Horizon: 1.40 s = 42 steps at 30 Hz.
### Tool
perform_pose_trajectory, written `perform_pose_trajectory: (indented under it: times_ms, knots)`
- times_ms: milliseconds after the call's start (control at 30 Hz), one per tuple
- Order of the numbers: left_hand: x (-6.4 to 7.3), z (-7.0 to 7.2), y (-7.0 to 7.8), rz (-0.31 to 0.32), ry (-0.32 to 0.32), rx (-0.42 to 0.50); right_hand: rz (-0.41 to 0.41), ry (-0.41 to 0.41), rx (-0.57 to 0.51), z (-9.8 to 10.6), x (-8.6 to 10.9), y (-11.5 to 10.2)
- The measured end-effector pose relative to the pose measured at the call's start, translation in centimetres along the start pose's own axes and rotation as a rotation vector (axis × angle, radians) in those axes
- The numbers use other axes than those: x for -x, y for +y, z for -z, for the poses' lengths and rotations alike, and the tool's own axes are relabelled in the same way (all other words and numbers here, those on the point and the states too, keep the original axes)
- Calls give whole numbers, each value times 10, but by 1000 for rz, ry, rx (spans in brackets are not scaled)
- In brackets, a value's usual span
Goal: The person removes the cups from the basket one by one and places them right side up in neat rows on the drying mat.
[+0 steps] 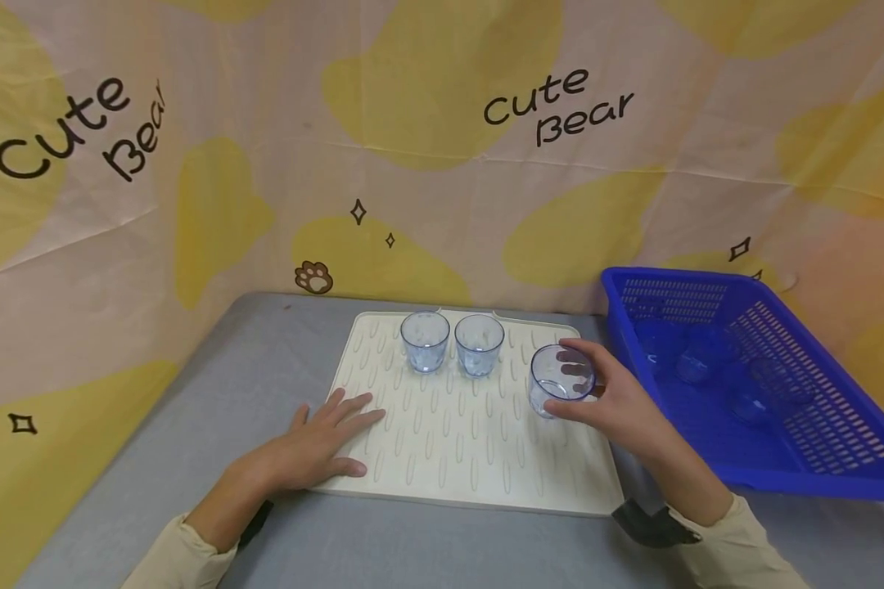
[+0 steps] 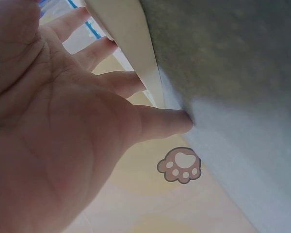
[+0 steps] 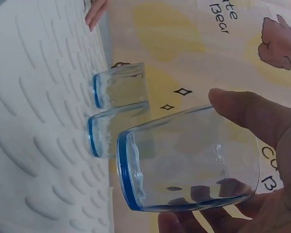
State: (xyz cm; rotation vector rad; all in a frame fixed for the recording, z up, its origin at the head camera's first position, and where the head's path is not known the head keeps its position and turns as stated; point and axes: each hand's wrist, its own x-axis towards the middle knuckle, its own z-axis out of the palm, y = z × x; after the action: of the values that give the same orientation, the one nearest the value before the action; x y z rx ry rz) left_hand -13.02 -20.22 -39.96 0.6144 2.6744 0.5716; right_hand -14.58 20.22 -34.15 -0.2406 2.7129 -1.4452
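My right hand (image 1: 619,405) grips a clear bluish drinking glass (image 1: 560,376) around its upper side, thumb in front and fingers behind. In the right wrist view the held glass (image 3: 189,160) is upright relative to the mat, its thick blue base facing the ribbed surface. Two like glasses stand side by side at the mat's back, a left one (image 1: 425,343) and a right one (image 1: 479,347). My left hand (image 1: 317,446) lies with spread, straight fingers on the left edge of the white draining mat (image 1: 442,466). In the left wrist view its fingertips (image 2: 184,120) touch down at the mat's edge.
To the right stands a blue plastic basket (image 1: 766,470) with perforated sides, several clear glasses (image 1: 700,360) lying inside. A grey cloth (image 1: 191,433) covers the table. Behind hangs a yellow and pale printed curtain (image 1: 427,98).
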Motion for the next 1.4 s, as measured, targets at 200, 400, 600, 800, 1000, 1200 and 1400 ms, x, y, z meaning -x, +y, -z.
perform_pose_trajectory:
  times_ms: [200, 400, 600, 800, 1000, 1200, 1400]
  knots:
    - [-1, 0, 1, -4, 3, -15, -44, 24, -45, -5, -9, 3]
    - [-2, 0, 1, 2, -2, -7, -84, 52, -62, -12, -23, 5]
    - [-2, 0, -1, -4, 3, -14, -118, 84, -57, -22, -37, 6]
    - [-1, 1, 0, -27, 15, -1, -121, 123, -124, -30, -53, 13]
    - [-1, -1, -1, -26, 18, -4, -142, 151, -139, -38, -65, 25]
    - [-2, 0, -1, -16, 12, 7, -157, 179, -156, -42, -76, 30]
    - [-1, 1, 0, -14, 9, 2, -167, 167, -164, -42, -81, 31]
